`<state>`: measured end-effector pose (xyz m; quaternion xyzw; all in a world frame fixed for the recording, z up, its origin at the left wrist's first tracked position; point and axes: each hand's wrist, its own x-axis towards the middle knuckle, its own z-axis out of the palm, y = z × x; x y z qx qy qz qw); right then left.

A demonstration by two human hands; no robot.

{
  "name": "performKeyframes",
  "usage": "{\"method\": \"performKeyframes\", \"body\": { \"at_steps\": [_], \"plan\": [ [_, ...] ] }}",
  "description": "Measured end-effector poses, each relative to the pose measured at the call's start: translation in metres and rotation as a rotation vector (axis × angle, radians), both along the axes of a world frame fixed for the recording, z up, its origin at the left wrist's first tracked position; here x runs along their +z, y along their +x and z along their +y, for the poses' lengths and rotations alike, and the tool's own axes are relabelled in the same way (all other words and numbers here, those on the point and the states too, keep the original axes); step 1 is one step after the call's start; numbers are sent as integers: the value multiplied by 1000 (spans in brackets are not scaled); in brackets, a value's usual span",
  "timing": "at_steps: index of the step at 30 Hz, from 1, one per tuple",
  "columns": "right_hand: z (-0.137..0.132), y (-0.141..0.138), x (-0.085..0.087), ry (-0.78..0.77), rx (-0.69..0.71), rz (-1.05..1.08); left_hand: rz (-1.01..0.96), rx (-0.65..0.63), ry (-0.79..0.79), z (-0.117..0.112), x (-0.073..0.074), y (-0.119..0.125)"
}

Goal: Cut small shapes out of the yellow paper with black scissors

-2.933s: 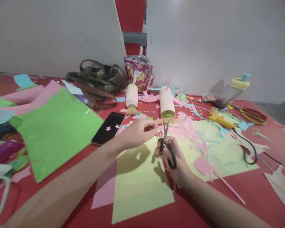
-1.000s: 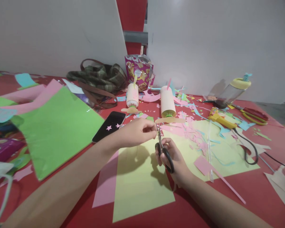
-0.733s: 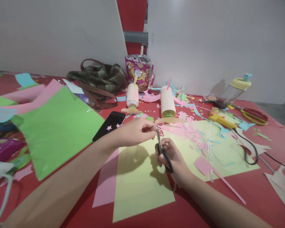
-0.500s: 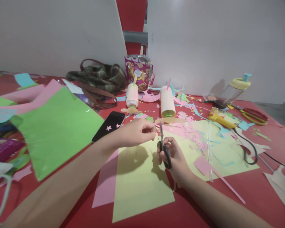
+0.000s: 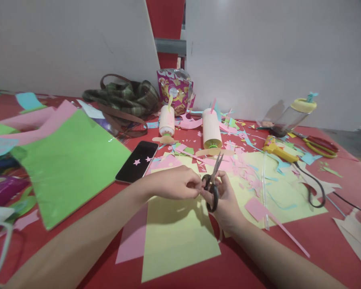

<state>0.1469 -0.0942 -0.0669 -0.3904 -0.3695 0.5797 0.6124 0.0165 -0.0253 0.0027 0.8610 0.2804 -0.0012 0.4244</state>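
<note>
My right hand (image 5: 227,200) grips a pair of black-handled scissors (image 5: 212,182), blades pointing up and slightly apart. My left hand (image 5: 180,182) is pinched closed right beside the scissors' handles, its fingertips close to or touching my right fingers. Whatever the left fingertips hold is too small to make out. Beneath both hands lies a yellow paper sheet (image 5: 180,241), partly over a pink sheet (image 5: 130,241). Two pink paper stars (image 5: 136,162) rest on a black phone (image 5: 135,166) left of my hands.
Two paper-wrapped cylinders (image 5: 211,126) stand beyond my hands amid pink scraps (image 5: 243,172). A yellow glue gun (image 5: 278,150), red-and-yellow pliers (image 5: 321,145) and a clear tilted bottle (image 5: 293,116) are to the right. Green sheets (image 5: 75,164) lie left; a snack bag (image 5: 176,90) and plaid cloth bag (image 5: 129,96) stand behind.
My left hand has moved down and slightly right, to the scissors' handles. The scissors have tilted right, and their blades show more spread. My right hand has shifted only slightly.
</note>
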Motion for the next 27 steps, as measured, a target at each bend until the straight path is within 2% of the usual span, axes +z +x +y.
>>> {"method": "performKeyframes", "body": {
  "at_steps": [7,16,22,27],
  "plan": [
    [1,1,1,-12,-3,8,48,19,37,2,-1,-1],
    [2,2,-2,-2,-94,-21,76,9,85,2,-4,0],
    [2,2,-1,0,-98,-14,53,-19,99,4,-10,2],
    [2,1,0,-42,-50,-10,0,42,78,8,-8,-1]
  ]
}}
